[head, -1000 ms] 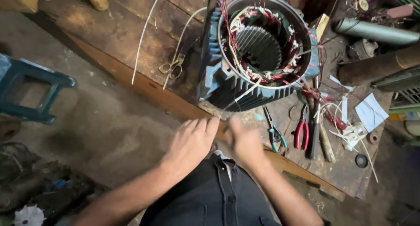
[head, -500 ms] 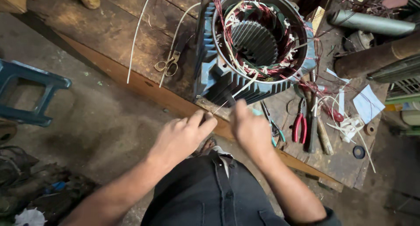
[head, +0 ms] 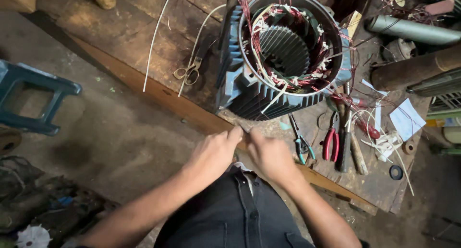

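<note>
A blue finned motor stator [head: 283, 61] with red and white windings stands on the wooden bench [head: 144, 41]. My left hand [head: 213, 152] and my right hand [head: 271, 154] meet just in front of it at the bench edge. Their fingertips pinch a thin pale strip [head: 243, 129] between them. A white sleeve [head: 276, 98] hangs out of the stator just above the hands.
Scissors [head: 188, 73] and long white tubes [head: 156, 39] lie left of the stator. Red-handled pliers [head: 330, 143], green-handled pliers [head: 303, 147] and other tools lie to the right, with paper scraps [head: 406, 118] and metal pipes [head: 413, 29]. A blue stool [head: 33, 99] stands on the floor at left.
Both hands have moved up and closer together toward the stator, with the fingertips now closed on the thin strip. The view has shifted slightly.
</note>
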Demonstrator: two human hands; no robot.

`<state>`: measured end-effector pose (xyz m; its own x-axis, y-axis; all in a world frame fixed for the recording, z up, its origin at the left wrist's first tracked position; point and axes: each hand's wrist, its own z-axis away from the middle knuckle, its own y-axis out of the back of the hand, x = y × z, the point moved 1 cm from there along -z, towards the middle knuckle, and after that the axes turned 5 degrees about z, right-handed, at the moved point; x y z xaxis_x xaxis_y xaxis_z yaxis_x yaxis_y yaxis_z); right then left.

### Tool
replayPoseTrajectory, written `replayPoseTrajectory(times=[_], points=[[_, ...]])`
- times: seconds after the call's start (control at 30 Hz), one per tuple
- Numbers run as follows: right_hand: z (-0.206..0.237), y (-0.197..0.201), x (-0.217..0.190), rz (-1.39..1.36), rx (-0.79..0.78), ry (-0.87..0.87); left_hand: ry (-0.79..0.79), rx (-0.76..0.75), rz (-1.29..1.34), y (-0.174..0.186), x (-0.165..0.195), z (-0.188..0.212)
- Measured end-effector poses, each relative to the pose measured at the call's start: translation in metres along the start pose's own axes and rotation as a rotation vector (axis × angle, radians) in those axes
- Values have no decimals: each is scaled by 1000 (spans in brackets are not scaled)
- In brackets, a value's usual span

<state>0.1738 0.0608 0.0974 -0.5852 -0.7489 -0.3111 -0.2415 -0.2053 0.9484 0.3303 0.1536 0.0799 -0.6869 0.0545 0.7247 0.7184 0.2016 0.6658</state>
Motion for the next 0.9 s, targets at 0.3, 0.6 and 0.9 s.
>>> replayPoseTrajectory(times=[0.3, 0.6, 0.9], points=[[0, 27, -24, 166, 188, 4, -44, 170, 117, 39, 4, 7], [1, 0, 3, -40, 67, 3, -201, 88, -247, 32, 7, 12], [1, 5, 5, -26, 11, -53, 223, -97, 228, -9, -1, 0]])
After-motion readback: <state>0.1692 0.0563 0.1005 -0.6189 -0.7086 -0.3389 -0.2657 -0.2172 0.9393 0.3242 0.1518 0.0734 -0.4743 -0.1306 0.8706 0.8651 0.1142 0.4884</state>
